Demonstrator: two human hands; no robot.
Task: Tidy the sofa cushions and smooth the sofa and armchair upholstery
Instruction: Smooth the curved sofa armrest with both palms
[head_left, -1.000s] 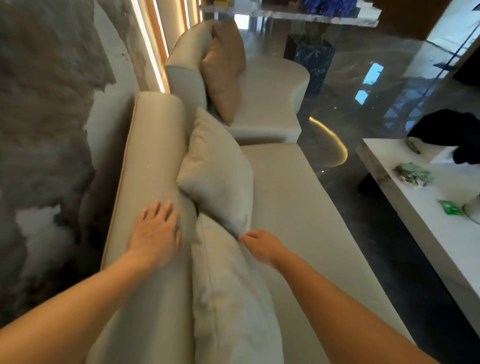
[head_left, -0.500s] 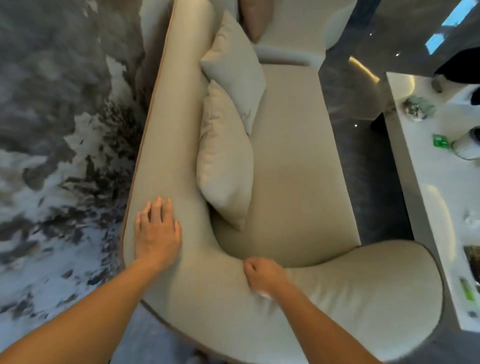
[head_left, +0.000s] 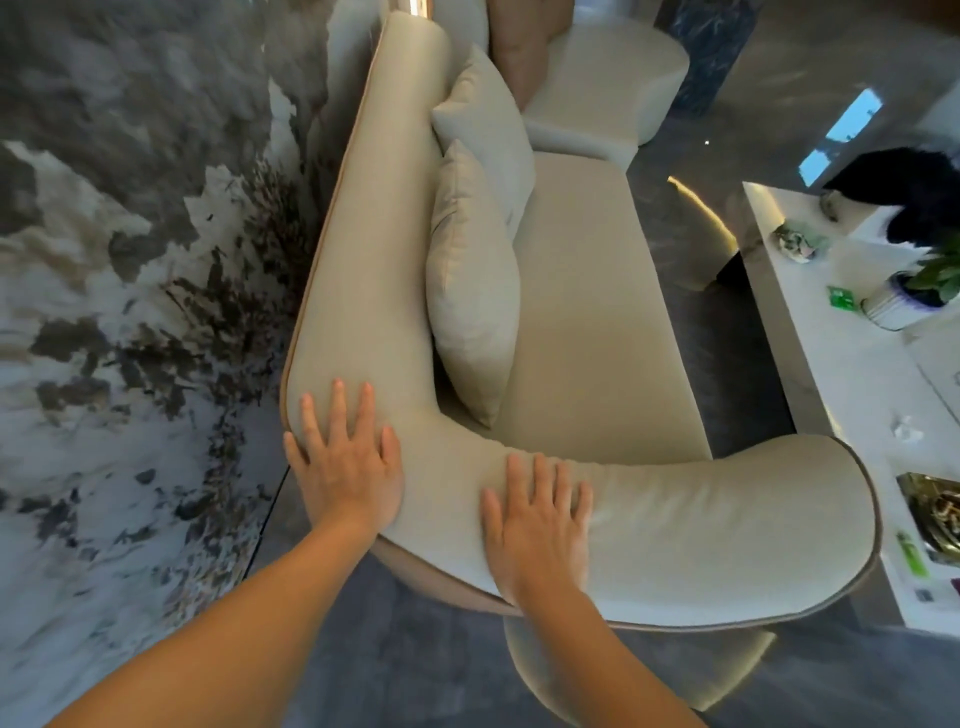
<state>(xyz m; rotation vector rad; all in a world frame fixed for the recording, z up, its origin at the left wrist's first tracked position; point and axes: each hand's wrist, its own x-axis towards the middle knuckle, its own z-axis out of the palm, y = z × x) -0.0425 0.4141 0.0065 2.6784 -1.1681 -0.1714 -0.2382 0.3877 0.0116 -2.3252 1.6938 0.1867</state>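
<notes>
A beige sofa (head_left: 582, 312) runs away from me, its padded backrest curving round into an armrest (head_left: 727, 530) at the near end. Two beige cushions lean against the backrest: a near cushion (head_left: 470, 291) and a far cushion (head_left: 485, 124) partly behind it. My left hand (head_left: 348, 462) lies flat, fingers spread, on the backrest corner. My right hand (head_left: 535, 525) lies flat on the curved armrest top. Neither hand holds anything. A brown cushion (head_left: 519, 52) rests on the second seat beyond.
A marbled grey-and-white wall (head_left: 130, 312) stands left of the sofa. A white low table (head_left: 852, 364) on the right carries a potted plant (head_left: 930, 291), green packets and a dark object. Glossy dark floor (head_left: 727, 338) separates sofa and table.
My view has pulled back to the sofa's near end. My right hand has opened from a loose fist to a flat palm on the armrest. The left hand stays flat on the backrest corner.
</notes>
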